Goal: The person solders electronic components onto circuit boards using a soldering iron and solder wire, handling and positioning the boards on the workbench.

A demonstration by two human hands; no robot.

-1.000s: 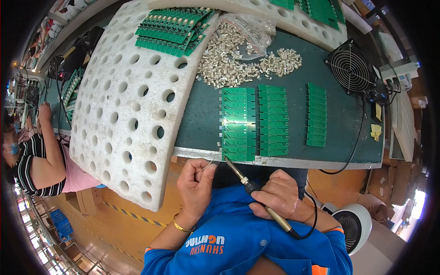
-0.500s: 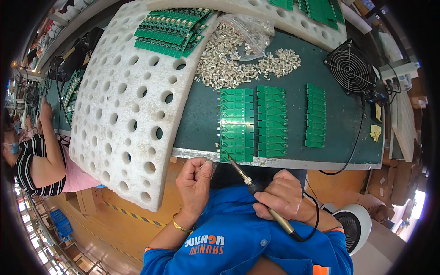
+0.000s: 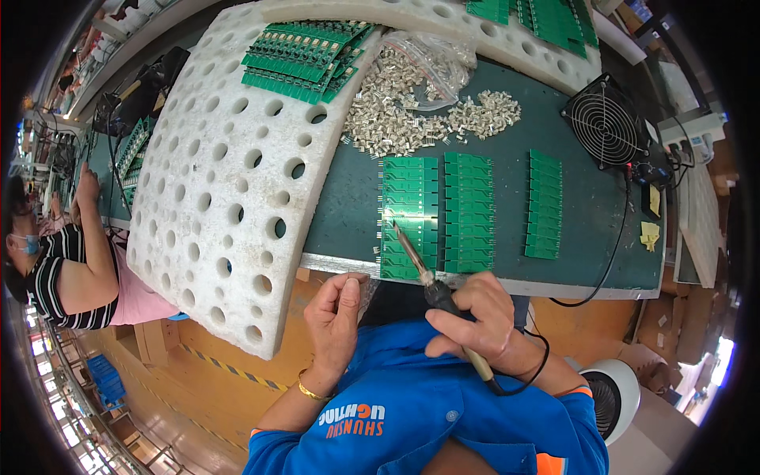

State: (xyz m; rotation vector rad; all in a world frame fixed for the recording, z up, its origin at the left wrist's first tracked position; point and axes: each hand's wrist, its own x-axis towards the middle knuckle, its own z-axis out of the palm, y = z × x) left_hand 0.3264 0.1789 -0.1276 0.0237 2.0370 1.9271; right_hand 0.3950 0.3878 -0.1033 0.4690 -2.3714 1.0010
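Note:
My right hand (image 3: 479, 321) is closed around the handle of a soldering iron (image 3: 423, 273). Its metal tip points up and left, at or just above the left panel of green circuit boards (image 3: 408, 178); contact cannot be made out. My left hand (image 3: 334, 317) is pinched by the table's front edge, left of that panel. A thin solder wire is in its fingers, barely visible now. Small metal pins stick out along the panel's left side. To its right lie a second green panel (image 3: 469, 214) and a narrower third panel (image 3: 544, 204).
Small white connectors (image 3: 388, 111) lie heaped behind the panels beside a clear plastic bag (image 3: 447, 67). A holed white foam sheet (image 3: 229, 182) bearing stacked boards (image 3: 305, 59) fills the left. A black fan (image 3: 606, 123) stands back right. Another person (image 3: 79, 277) sits far left.
The soldering iron's tip has moved farther up the left panel, away from its front edge. My right hand has shifted slightly up and left. My left hand stays nearly in place.

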